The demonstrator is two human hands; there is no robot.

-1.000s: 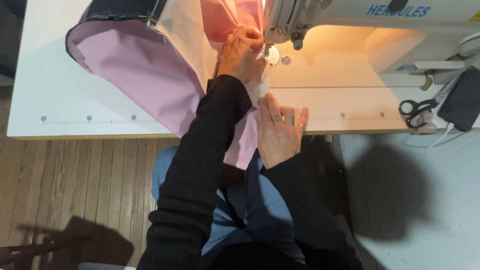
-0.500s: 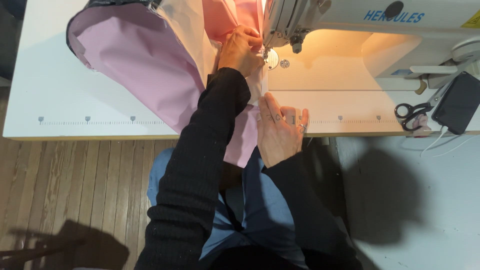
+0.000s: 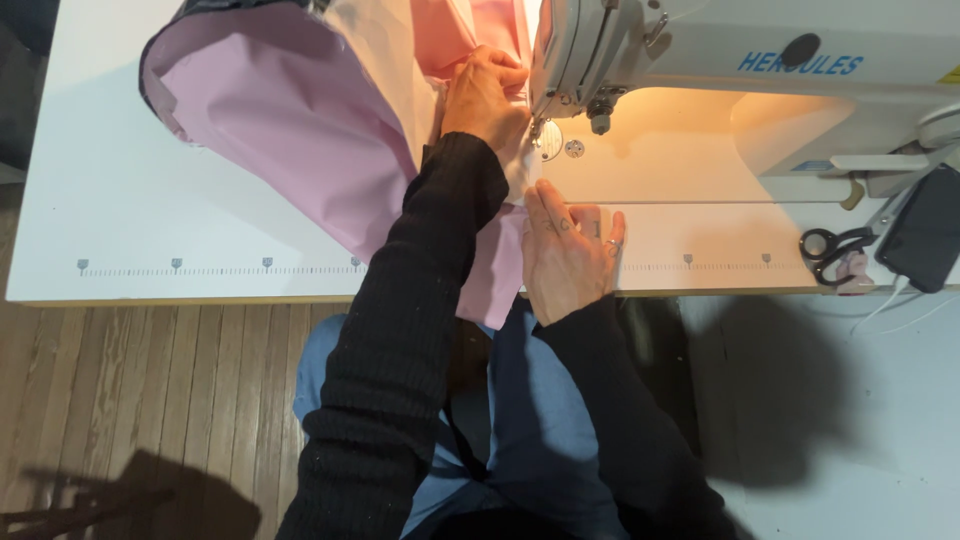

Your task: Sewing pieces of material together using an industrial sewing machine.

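Compared with a moment ago, the left hand (image 3: 487, 98) has pushed the pink fabric (image 3: 290, 120) closer under the sewing machine (image 3: 700, 70) needle, fingers closed on it, while the right hand (image 3: 568, 252) stays flat and open, pressing the fabric edge on the surface (image 3: 120, 220).

Left hand (image 3: 485, 95) grips pink fabric (image 3: 290, 120) beside the sewing machine (image 3: 700, 60); right hand (image 3: 565, 255) lies flat.

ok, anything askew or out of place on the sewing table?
Nothing stands out. Left hand and right hand press the pink fabric flat by the sewing machine; scissors lie at the table's right edge.
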